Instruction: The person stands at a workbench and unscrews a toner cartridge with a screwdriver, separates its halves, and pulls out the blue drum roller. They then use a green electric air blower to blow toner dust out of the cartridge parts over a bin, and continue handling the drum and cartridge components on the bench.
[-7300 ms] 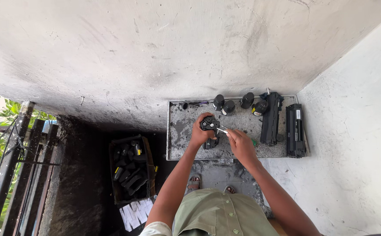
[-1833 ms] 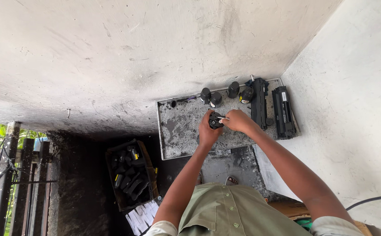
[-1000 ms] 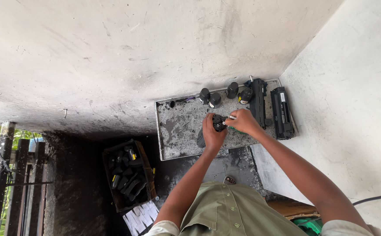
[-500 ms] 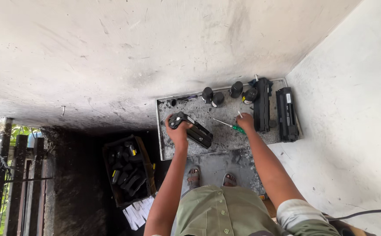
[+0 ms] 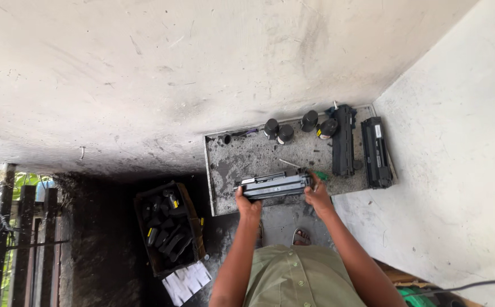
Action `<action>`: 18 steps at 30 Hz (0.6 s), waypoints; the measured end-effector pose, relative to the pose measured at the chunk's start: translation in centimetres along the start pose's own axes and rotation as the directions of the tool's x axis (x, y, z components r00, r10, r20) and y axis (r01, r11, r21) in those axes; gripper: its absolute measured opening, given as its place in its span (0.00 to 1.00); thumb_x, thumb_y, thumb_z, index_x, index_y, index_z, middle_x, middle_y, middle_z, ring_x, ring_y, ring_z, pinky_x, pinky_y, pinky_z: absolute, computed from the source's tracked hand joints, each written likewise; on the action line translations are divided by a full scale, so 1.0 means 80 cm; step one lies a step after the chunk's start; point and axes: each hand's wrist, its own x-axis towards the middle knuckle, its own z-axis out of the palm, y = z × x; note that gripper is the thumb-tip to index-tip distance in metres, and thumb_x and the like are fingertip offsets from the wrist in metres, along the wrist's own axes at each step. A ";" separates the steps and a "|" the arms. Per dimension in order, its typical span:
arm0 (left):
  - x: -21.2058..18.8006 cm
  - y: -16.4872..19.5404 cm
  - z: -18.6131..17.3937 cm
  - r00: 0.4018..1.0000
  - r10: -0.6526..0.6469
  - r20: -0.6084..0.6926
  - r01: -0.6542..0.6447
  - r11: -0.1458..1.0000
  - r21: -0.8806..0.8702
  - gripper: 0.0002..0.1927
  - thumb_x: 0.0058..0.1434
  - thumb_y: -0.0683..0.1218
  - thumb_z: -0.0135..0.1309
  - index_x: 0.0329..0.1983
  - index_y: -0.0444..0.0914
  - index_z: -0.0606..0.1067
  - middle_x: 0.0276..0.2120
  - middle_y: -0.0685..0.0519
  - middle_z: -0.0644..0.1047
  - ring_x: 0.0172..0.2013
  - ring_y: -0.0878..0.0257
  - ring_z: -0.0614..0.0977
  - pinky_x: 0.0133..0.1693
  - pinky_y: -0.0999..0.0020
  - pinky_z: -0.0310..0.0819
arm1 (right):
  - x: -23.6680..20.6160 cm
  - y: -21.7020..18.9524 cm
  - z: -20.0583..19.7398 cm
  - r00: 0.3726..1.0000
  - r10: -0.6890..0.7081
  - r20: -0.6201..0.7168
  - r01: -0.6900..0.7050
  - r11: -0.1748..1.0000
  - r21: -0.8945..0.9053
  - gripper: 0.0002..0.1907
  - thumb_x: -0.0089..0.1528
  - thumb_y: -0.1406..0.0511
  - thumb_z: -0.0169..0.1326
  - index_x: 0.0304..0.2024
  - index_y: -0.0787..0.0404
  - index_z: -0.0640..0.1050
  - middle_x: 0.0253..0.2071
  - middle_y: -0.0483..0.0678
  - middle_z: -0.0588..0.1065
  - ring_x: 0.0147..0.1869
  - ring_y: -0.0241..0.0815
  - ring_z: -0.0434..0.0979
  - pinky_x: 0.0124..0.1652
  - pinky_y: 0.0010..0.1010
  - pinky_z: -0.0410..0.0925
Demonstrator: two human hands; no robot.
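Black toner cartridge point(image 5: 276, 185) lies level over the near edge of the grey tray point(image 5: 242, 159), long axis left-right, its right end tipped a little higher. Left hand point(image 5: 247, 203) grips its left end, fingers curled around it; right hand point(image 5: 318, 193) closes on the right end and also holds a green screwdriver point(image 5: 307, 170). Behind stand four small dark bottles point(image 5: 284, 133), two more cartridges point(image 5: 358, 146) lying lengthwise at right. Crate of black parts point(image 5: 168, 230) sits left, below.
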 end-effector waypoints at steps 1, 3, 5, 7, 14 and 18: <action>-0.004 -0.008 0.000 0.999 -0.018 -0.027 0.019 1.000 0.015 0.24 0.63 0.59 0.45 0.55 0.41 0.73 0.53 0.45 0.78 0.53 0.44 0.79 0.56 0.38 0.72 | 0.004 -0.001 0.004 0.996 -0.079 -0.047 0.074 0.991 -0.114 0.41 0.54 0.50 0.69 0.66 0.56 0.71 0.37 0.37 0.72 0.35 0.30 0.72 0.31 0.29 0.67; -0.004 -0.027 0.004 0.996 -0.056 -0.072 0.058 0.998 0.027 0.26 0.66 0.63 0.43 0.57 0.43 0.73 0.56 0.47 0.77 0.55 0.45 0.78 0.55 0.39 0.71 | 0.011 -0.011 0.012 0.975 -0.212 -0.068 0.186 0.944 -0.273 0.40 0.52 0.54 0.70 0.63 0.61 0.71 0.44 0.41 0.77 0.44 0.34 0.79 0.40 0.32 0.74; -0.004 -0.041 0.006 0.989 -0.142 -0.032 0.143 0.990 0.007 0.30 0.69 0.66 0.44 0.61 0.40 0.72 0.59 0.44 0.76 0.58 0.45 0.77 0.57 0.40 0.74 | 0.012 -0.027 0.020 0.949 -0.311 -0.057 0.274 0.898 -0.345 0.36 0.53 0.56 0.71 0.60 0.63 0.74 0.47 0.47 0.79 0.49 0.38 0.80 0.47 0.33 0.73; -0.002 -0.053 0.008 0.972 -0.234 -0.030 0.236 0.969 0.066 0.34 0.67 0.68 0.45 0.61 0.38 0.72 0.58 0.43 0.75 0.58 0.44 0.76 0.55 0.40 0.75 | 0.014 -0.045 0.031 0.911 -0.411 0.017 0.356 0.767 -0.533 0.36 0.50 0.58 0.71 0.58 0.62 0.75 0.47 0.49 0.80 0.49 0.41 0.82 0.49 0.33 0.74; -0.025 -0.056 0.006 0.692 0.687 0.223 -0.331 0.026 0.943 0.41 0.45 0.51 0.70 0.61 0.37 0.66 0.63 0.37 0.65 0.63 0.40 0.67 0.60 0.38 0.64 | 0.046 -0.110 0.044 0.879 -0.227 0.419 0.469 0.564 -0.680 0.40 0.42 0.56 0.73 0.57 0.56 0.76 0.52 0.49 0.80 0.52 0.42 0.83 0.54 0.36 0.74; -0.046 -0.004 0.061 0.560 0.002 0.828 -0.812 -0.195 0.550 0.58 0.35 0.37 0.66 0.76 0.39 0.60 0.69 0.34 0.67 0.66 0.43 0.69 0.62 0.44 0.69 | 0.079 -0.143 0.048 0.707 -0.085 0.702 0.611 0.574 -0.546 0.49 0.43 0.57 0.74 0.66 0.51 0.70 0.66 0.50 0.73 0.67 0.47 0.75 0.64 0.40 0.66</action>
